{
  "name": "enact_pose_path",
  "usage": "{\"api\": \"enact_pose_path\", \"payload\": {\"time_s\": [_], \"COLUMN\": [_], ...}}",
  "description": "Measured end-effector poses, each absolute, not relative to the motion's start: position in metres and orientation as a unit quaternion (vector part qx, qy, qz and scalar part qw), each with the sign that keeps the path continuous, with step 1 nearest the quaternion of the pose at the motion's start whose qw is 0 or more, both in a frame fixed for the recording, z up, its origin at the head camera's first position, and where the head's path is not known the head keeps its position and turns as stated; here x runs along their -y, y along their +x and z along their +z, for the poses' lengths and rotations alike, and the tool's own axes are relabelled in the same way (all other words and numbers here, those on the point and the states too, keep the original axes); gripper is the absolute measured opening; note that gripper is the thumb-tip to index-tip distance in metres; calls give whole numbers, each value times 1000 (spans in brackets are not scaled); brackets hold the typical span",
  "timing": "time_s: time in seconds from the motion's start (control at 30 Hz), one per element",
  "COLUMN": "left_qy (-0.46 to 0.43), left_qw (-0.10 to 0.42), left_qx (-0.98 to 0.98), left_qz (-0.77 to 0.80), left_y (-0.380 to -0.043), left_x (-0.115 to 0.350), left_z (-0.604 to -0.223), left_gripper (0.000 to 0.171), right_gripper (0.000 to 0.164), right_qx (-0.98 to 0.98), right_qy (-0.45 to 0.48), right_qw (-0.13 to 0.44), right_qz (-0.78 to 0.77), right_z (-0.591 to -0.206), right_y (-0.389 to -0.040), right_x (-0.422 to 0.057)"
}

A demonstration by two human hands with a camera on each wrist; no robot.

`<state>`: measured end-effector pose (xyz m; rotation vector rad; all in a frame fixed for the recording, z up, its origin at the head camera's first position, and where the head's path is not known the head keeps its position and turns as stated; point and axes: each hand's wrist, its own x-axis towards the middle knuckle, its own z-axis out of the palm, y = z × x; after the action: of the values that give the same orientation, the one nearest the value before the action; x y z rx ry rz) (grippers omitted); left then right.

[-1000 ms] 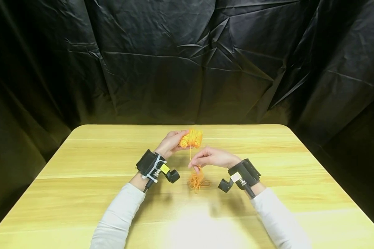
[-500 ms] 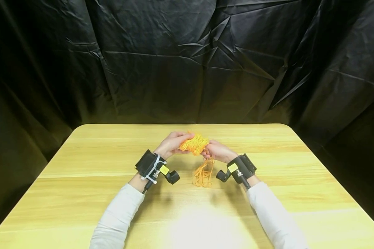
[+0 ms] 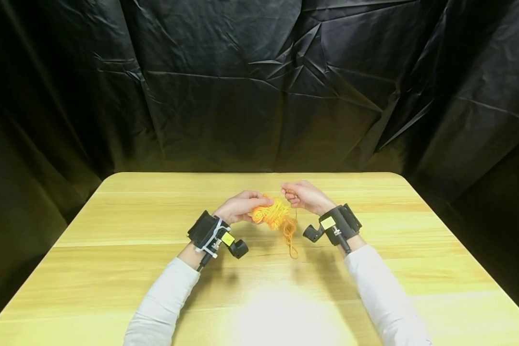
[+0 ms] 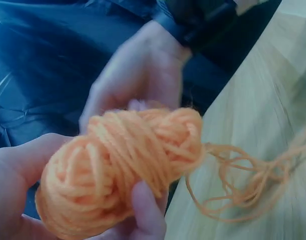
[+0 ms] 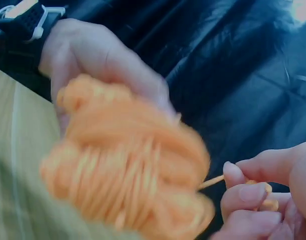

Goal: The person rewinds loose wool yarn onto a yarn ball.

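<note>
An orange-yellow skein of yarn (image 3: 271, 214), wound tightly round its middle, is gripped by my left hand (image 3: 240, 207) above the table. In the left wrist view the fingers wrap under the skein (image 4: 127, 160) and one fingertip presses its near side. My right hand (image 3: 304, 196), just right of and beyond the skein, pinches a strand of yarn (image 5: 213, 181) that runs taut from the bundle, as the right wrist view shows. Loose loops of yarn (image 3: 290, 233) dangle below the skein on its right side.
The light wood table (image 3: 155, 288) lies beneath both hands. A black sheet (image 3: 212, 120) hangs behind its far edge. Each wrist wears a black strap with a small camera, the left camera (image 3: 240, 248) and right camera (image 3: 313, 233) standing inward.
My right hand has gone from below the skein, round its right side, to its far right with the strand. The skein has tilted and the loose loops have shifted right.
</note>
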<state>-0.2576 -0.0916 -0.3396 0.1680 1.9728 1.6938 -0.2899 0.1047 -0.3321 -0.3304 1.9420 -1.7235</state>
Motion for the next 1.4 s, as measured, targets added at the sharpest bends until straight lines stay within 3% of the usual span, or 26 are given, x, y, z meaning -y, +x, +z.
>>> {"api": "enact_pose_path", "payload": {"time_s": [0.2, 0.6, 0.77, 0.97, 1.23, 1.4], "left_qy": [41, -30, -23, -3, 21, 51], "left_qw": [251, 163, 122, 140, 167, 189], "left_qx": [-745, -718, -672, -585, -547, -556], "left_qz": [617, 676, 730, 799, 820, 808], "left_y": [-261, -271, -273, -272, -268, -264], "left_x": [95, 98, 95, 94, 94, 94], "left_z": [-345, -351, -348, -343, -336, -336], "left_gripper": [29, 36, 42, 40, 41, 42], "right_gripper": [20, 24, 26, 28, 33, 28], "right_qx": [-724, -730, -746, -746, -744, -735], "right_qy": [-146, -211, -272, -330, -313, -265], "right_qw": [214, 130, 154, 217, 264, 281], "right_qz": [-640, -637, -588, -536, -528, -557], "right_z": [-313, -285, -298, -324, -352, -362], "right_y": [-284, -253, -244, -244, -255, -267], "right_x": [-106, -103, -104, -107, -104, -105]}}
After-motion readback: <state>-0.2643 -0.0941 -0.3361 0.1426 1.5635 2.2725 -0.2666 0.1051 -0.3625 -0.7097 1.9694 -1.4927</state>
